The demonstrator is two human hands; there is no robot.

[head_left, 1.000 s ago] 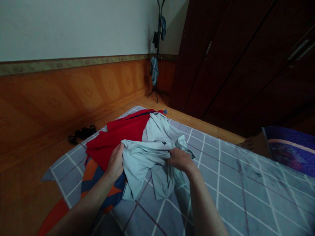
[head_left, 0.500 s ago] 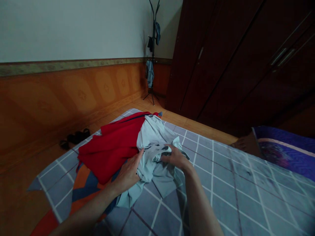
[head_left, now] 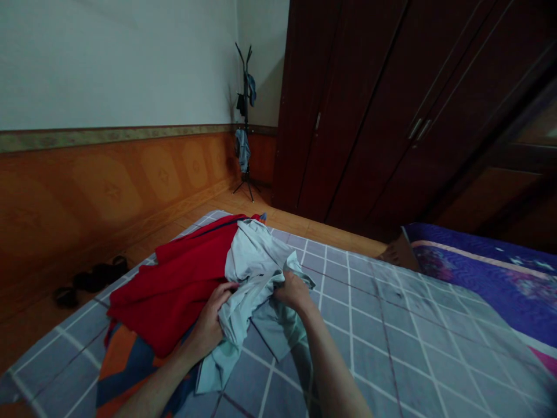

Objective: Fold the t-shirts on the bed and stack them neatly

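Observation:
A crumpled light grey shirt (head_left: pixel 252 249) lies bunched on the bed, its far part overlapping a red garment (head_left: pixel 183 278). My left hand (head_left: pixel 214 316) grips the shirt's left side, the fingertips partly hidden in the folds. At the right side of the bunch, my right hand (head_left: pixel 293 290) is closed on the fabric, with its fingers curled out of sight. Below the red garment and partly under my left forearm is an orange and dark blue cloth (head_left: pixel 126 363).
The bed has a grey checked sheet (head_left: pixel 348 325). Dark wardrobes (head_left: pixel 339 104) and a coat rack (head_left: pixel 246 122) stand beyond it. Black shoes (head_left: pixel 93 278) lie on the floor at left. A purple floral mattress or blanket (head_left: pixel 474 261) is at right.
The view has turned right and tilted up slightly. My left fingers have moved into the shirt's folds, and my right hand has closed more tightly on the fabric.

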